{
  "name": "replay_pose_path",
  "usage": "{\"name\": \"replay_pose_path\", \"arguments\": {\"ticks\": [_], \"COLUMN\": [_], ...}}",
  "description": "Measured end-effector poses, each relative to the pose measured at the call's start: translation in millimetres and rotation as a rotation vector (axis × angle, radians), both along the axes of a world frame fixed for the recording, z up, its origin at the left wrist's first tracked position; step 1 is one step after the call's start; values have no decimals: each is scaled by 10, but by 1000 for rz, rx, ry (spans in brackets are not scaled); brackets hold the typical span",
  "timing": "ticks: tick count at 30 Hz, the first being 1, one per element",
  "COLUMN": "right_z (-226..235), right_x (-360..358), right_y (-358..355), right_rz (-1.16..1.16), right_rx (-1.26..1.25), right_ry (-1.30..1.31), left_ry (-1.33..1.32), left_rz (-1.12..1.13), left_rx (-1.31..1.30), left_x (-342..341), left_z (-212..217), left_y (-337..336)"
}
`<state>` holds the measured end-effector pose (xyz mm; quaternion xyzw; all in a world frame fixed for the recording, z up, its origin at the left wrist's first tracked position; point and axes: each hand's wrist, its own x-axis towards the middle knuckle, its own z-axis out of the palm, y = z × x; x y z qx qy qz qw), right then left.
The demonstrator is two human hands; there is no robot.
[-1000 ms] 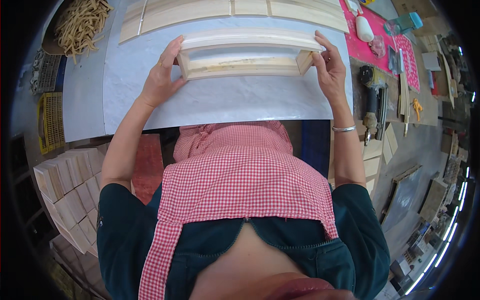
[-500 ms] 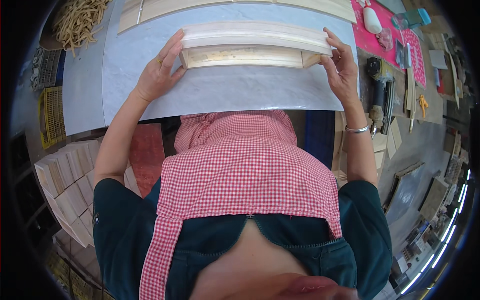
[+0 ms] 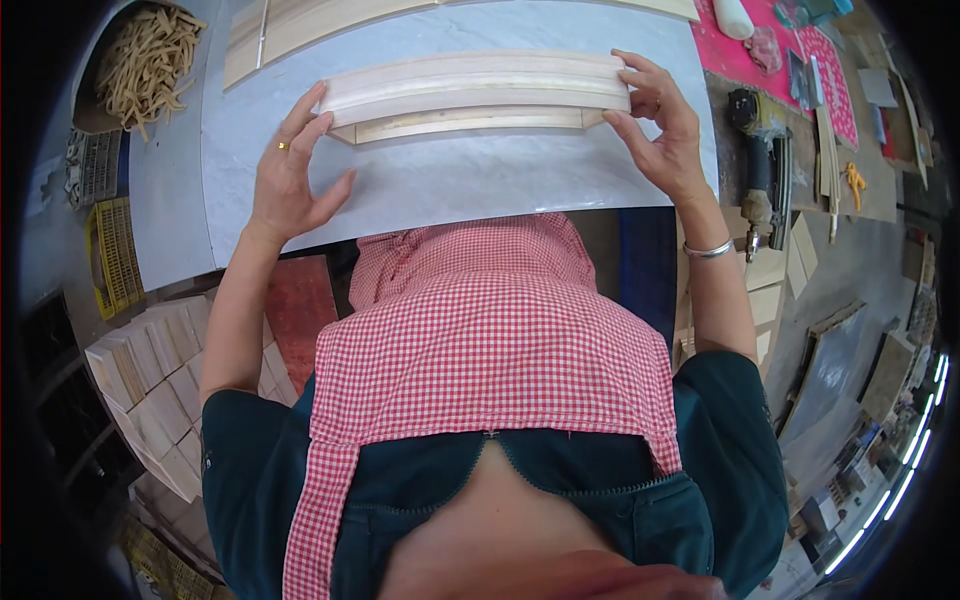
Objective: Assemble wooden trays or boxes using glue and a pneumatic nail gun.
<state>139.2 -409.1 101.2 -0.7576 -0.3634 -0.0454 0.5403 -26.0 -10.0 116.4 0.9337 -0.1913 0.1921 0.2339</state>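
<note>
A long pale wooden frame piece (image 3: 470,95), built of light boards, lies flat on the grey worktop (image 3: 450,185). My left hand (image 3: 292,180) rests against its left end with the fingers spread over the corner. My right hand (image 3: 660,125) grips the right end between thumb and fingers. A silver bracelet sits on my right wrist and a ring on my left hand. My red checked apron fills the lower middle of the view.
More pale boards (image 3: 300,25) lie at the far edge of the worktop. A heap of thin wood sticks (image 3: 140,60) sits far left, a yellow crate (image 3: 110,250) below it. Stacked wood blocks (image 3: 150,390) stand left; a power tool (image 3: 755,150) and a pink mat (image 3: 780,50) lie right.
The wooden frame piece has shifted a little farther from me on the worktop. Both hands stayed at its ends and moved with it.
</note>
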Motion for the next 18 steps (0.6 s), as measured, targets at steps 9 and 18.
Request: {"name": "replay_pose_path", "arguments": {"ticks": [9,18], "right_z": [-85,-146], "right_x": [43,-134], "right_y": [-25,28], "right_rz": [27,-78], "right_rx": [65,123], "right_ry": [4,47], "left_ry": [-46,201], "left_rz": [10,-16], "left_rx": [203,-4], "left_x": [800,1442], "left_z": [516,263], "left_y": [-1255,-1999]}}
